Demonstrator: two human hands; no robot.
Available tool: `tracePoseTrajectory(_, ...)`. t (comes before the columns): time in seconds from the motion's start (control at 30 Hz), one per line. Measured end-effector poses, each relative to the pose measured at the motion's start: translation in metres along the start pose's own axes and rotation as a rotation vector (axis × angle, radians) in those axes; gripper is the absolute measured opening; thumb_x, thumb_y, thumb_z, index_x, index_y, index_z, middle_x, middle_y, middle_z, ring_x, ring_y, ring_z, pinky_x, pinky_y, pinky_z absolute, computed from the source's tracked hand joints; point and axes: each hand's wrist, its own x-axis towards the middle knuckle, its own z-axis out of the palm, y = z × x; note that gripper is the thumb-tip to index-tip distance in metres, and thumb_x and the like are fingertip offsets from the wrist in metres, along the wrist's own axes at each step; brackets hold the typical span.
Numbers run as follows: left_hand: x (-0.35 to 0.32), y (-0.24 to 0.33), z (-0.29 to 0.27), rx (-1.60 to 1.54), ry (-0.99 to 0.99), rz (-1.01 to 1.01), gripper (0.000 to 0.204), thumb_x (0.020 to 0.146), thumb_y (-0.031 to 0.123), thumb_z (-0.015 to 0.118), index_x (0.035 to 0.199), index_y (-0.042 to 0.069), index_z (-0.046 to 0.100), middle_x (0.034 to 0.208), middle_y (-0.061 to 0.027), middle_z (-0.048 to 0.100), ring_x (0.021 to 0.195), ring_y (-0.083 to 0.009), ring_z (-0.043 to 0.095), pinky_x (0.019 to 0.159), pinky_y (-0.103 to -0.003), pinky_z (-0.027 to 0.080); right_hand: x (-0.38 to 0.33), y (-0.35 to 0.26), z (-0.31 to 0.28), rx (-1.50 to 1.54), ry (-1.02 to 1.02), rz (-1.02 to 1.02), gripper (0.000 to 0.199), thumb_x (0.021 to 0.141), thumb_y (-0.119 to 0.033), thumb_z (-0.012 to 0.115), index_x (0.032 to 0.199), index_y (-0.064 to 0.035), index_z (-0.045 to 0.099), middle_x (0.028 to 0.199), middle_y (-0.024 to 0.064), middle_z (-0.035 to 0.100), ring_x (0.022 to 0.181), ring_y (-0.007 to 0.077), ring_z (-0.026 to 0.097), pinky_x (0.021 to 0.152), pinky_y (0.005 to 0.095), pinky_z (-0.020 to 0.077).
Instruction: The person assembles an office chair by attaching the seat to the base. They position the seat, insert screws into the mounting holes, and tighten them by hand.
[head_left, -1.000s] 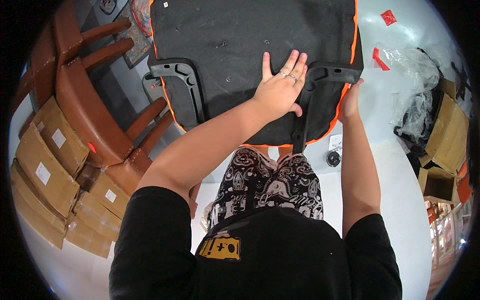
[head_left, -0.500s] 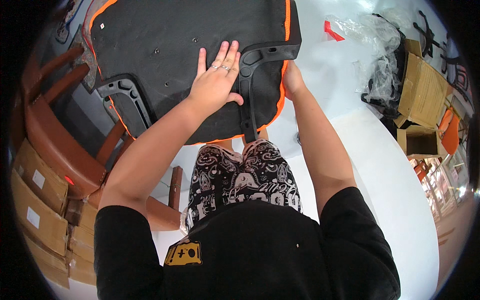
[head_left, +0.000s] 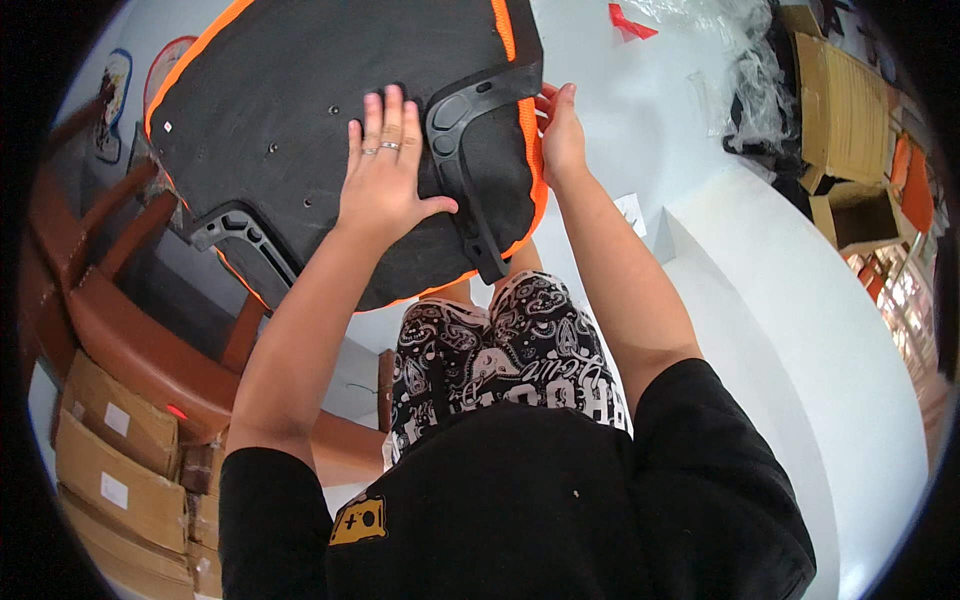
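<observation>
Grip: left hand (head_left: 385,185) lies flat, palm down, fingers extended and thumb spread; it presses on or rests against the panel and is clamped on nothing. Right hand (head_left: 565,145) is at the panel's right edge, fingers partly out of sight; cannot tell whether they close on it.

Object: broad black fabric-covered panel with rounded corners (head_left: 240,105), in front of the thighs, its lower edge just beyond the black-and-white patterned shorts (head_left: 500,350). Bright orange piping (head_left: 537,165) runs around its rim. What bears its weight is not visible.

Fittings: angled black plastic bracket (head_left: 447,150) along the right edge, its foot overlapping the lower edge near the lower right corner; matching black plastic bracket (head_left: 240,222) at the lower left. Three small round fittings lie between the brackets, left of the left fingertips.

Surroundings: brown leather-like chair frames (head_left: 150,340) and stacked cardboard boxes (head_left: 120,420) beyond the left edge; crumpled clear plastic wrap (head_left: 755,80) and red scrap (head_left: 630,22) on the pale floor (head_left: 645,120) beyond the right.

Technique (judgement): steadying the panel works best with the left palm spread wide, pressure even, thumb clear of the bracket. The right hand should support the rim firmly without dragging the piping; uneven pressure could twist the panel.
</observation>
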Motion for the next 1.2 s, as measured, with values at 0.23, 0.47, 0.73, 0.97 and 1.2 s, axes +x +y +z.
tracePoseTrajectory(0.23,0.067,0.032,-0.027,0.225,0.155,0.233,0.105,0.057,0.066,0.065,0.137,0.009,0.03,0.143,-0.023,0.019,0.131,-0.0473,0.013,0.103,-0.056,0.018,-0.025,0.027,-0.052,-0.244,-0.01,-0.209,0.05,0.095,-0.043,0.032,0.112,-0.0023,0.054,0.102,0.0098,0.057,0.092,0.0176,0.052,0.08,0.0305,0.0422)
tracePoseTrajectory(0.47,0.122,0.082,-0.011,0.443,-0.138,0.284,0.101,0.064,0.056,0.069,0.137,0.002,0.025,0.14,-0.0271,0.024,0.133,-0.0407,0.015,0.105,-0.053,0.018,-0.087,0.152,-0.167,-0.266,0.269,0.069,0.04,0.092,-0.038,0.042,0.115,-0.0068,0.053,0.103,0.0082,0.058,0.087,0.0156,0.057,0.072,0.0288,0.0455)
tracePoseTrajectory(0.73,0.026,0.08,0.064,0.181,0.184,0.252,0.068,0.076,0.042,0.062,0.132,0.011,0.039,0.139,-0.0226,0.027,0.128,-0.0474,0.019,0.095,-0.067,0.016,-0.138,0.311,-0.242,-0.238,0.488,0.436,0.031,0.09,-0.027,0.048,0.108,-0.0035,0.056,0.092,0.0104,0.063,0.073,0.0181,0.062,0.065,0.0305,0.0493)
tracePoseTrajectory(0.97,-0.118,0.085,0.058,-0.295,-0.606,0.259,0.022,0.065,0.018,0.074,0.083,0.013,0.063,0.093,-0.0033,0.061,0.101,-0.0289,0.054,0.087,-0.041,0.039,-0.121,0.359,-0.251,-0.331,0.333,0.478,0.031,0.083,-0.029,0.055,0.104,-0.0077,0.06,0.088,0.0126,0.065,0.076,0.0228,0.063,0.071,0.0327,0.0483)
tracePoseTrajectory(1.2,-0.136,0.042,0.111,-0.115,-0.954,-0.289,0.068,0.07,0.02,0.068,0.13,0.01,0.039,0.142,-0.0265,0.013,0.129,-0.043,0.018,0.104,-0.047,0.021,-0.011,0.433,-0.328,-0.446,0.532,0.504,0.032,0.079,-0.034,0.057,0.1,-0.01,0.062,0.098,0.0142,0.063,0.093,0.0294,0.059,0.083,0.0366,0.0453)
